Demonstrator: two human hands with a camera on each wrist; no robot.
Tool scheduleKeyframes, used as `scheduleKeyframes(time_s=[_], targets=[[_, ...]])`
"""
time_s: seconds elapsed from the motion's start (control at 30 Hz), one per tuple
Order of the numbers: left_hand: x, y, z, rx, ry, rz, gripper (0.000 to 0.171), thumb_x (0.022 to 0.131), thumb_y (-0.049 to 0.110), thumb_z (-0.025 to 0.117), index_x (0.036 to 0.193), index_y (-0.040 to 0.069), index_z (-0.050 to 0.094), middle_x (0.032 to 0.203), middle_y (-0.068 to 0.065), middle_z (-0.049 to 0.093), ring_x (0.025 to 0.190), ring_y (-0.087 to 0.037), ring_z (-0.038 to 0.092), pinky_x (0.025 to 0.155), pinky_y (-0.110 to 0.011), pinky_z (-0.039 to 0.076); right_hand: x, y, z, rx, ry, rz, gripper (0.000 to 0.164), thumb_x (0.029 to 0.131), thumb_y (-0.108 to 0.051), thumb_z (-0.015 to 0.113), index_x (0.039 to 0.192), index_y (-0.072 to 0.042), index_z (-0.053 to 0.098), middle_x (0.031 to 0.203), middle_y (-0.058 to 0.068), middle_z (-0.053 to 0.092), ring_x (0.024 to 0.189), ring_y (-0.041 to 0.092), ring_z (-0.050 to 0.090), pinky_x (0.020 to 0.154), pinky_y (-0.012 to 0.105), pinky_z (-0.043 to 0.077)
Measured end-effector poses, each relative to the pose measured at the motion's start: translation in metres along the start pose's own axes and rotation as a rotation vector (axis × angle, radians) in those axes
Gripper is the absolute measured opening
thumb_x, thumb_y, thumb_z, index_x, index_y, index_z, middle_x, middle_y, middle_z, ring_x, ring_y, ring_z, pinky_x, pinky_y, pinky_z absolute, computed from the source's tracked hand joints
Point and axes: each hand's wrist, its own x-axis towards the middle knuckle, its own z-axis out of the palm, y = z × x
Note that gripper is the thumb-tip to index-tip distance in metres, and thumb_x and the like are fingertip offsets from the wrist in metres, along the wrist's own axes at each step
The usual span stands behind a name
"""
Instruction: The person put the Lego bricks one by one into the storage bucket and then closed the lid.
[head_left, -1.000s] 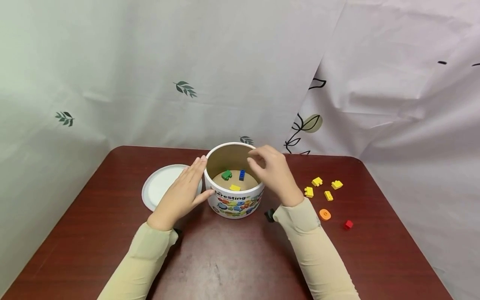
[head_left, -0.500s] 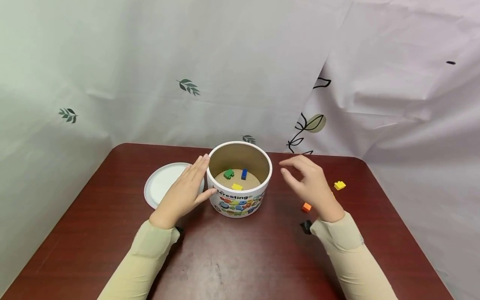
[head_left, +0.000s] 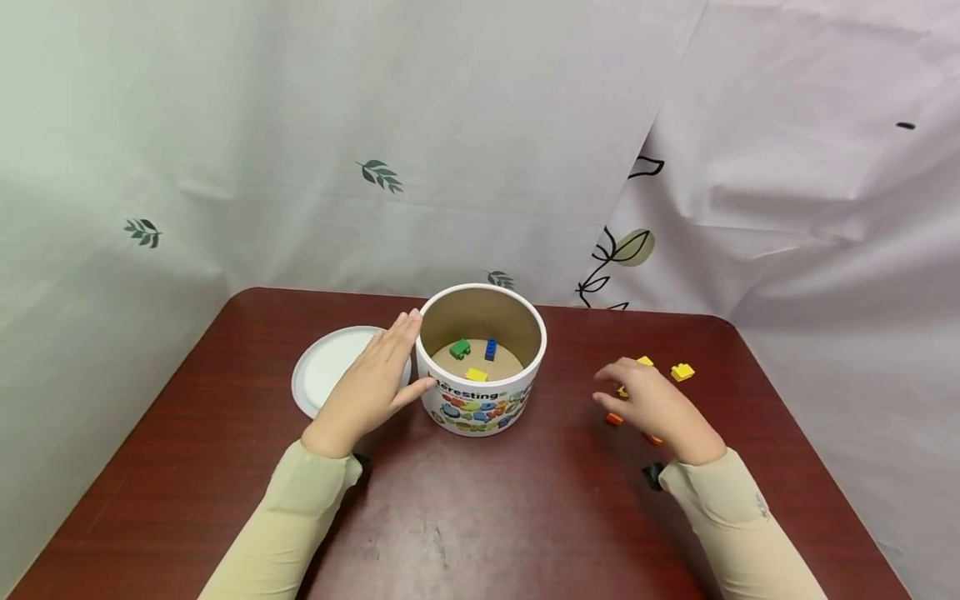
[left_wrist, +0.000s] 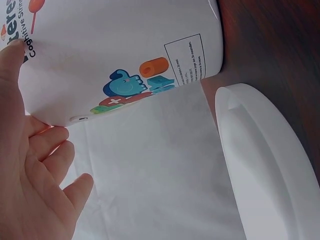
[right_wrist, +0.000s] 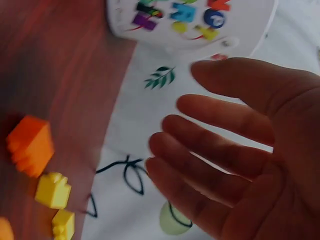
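Note:
My left hand [head_left: 366,387] rests against the left side of a white printed bucket [head_left: 480,412], fingers straight at the rim and thumb on the front wall. In the left wrist view, its thumb and fingertips lie against the printed wall. Inside the bucket are a green brick [head_left: 460,349], a blue brick [head_left: 491,349] and a yellow brick [head_left: 476,375]. My right hand [head_left: 654,407] hovers to the right above loose bricks, relaxed and holding nothing. Near its fingertips lies an orange brick [head_left: 614,419]; the right wrist view shows yellow bricks [right_wrist: 53,190] beside it. The hand partly hides these bricks.
A white round lid [head_left: 318,375] lies left of the bucket, partly behind my left hand. Another yellow brick [head_left: 682,372] sits beyond my right hand. Behind the dark red table [head_left: 480,517] hangs a pale cloth [head_left: 480,150] with leaf prints.
My right hand has moved away from the bucket's right rim, out to the right and lower over the loose bricks. The left hand has stayed at the bucket.

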Motion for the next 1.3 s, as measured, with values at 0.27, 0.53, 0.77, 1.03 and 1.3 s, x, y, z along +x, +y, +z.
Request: scheduleKeyframes(time_s=[0.27, 0.53, 0.77, 1.03, 1.3], targets=[[0.000, 0.001, -0.001, 0.008, 0.010, 0.010, 0.090, 0.094, 0.042, 0.071, 0.160, 0.001, 0.025, 0.165, -0.014, 0.027, 0.153, -0.028, 0.023, 0.122, -0.053, 0.024, -0.008, 0.018, 0.006, -0.036, -0.130, 0.043, 0.009, 0.083, -0.004, 0.076, 0.090, -0.001, 0.072, 0.081, 0.002, 0.066, 0.074, 0.018, 0.059, 0.070, 0.038, 0.053], [-0.001, 0.000, -0.001, 0.012, -0.004, -0.001, 0.089, 0.095, 0.042, 0.070, 0.160, 0.001, 0.024, 0.166, -0.013, 0.025, 0.154, -0.026, 0.021, 0.123, -0.051, 0.021, -0.010, 0.029, 0.015, -0.034, -0.150, 0.065, 0.017, 0.083, -0.006, 0.079, 0.076, -0.012, 0.065, 0.069, -0.008, 0.058, 0.062, 0.009, 0.050, 0.062, 0.032, 0.047], [-0.001, 0.000, -0.001, 0.010, -0.013, -0.001, 0.090, 0.095, 0.042, 0.069, 0.161, 0.002, 0.022, 0.167, -0.013, 0.024, 0.154, -0.026, 0.020, 0.123, -0.050, 0.021, -0.012, 0.033, 0.023, -0.046, -0.184, 0.120, 0.011, 0.081, -0.002, 0.079, 0.086, -0.003, 0.069, 0.072, -0.001, 0.058, 0.065, 0.014, 0.050, 0.062, 0.032, 0.047], [0.000, 0.000, -0.001, 0.002, -0.012, -0.004, 0.090, 0.096, 0.042, 0.069, 0.161, 0.002, 0.022, 0.167, -0.013, 0.024, 0.154, -0.027, 0.020, 0.124, -0.050, 0.020, -0.012, 0.035, 0.027, -0.059, -0.179, 0.130, 0.015, 0.080, -0.001, 0.081, 0.089, -0.002, 0.070, 0.074, -0.001, 0.059, 0.067, 0.015, 0.051, 0.063, 0.033, 0.048], [0.000, 0.000, -0.001, -0.002, -0.003, 0.003, 0.090, 0.095, 0.042, 0.070, 0.160, 0.001, 0.023, 0.166, -0.015, 0.025, 0.153, -0.029, 0.022, 0.123, -0.050, 0.020, -0.011, 0.036, 0.029, -0.043, -0.160, 0.123, 0.012, 0.082, -0.003, 0.079, 0.091, -0.001, 0.071, 0.078, 0.001, 0.065, 0.068, 0.015, 0.057, 0.067, 0.039, 0.056]])
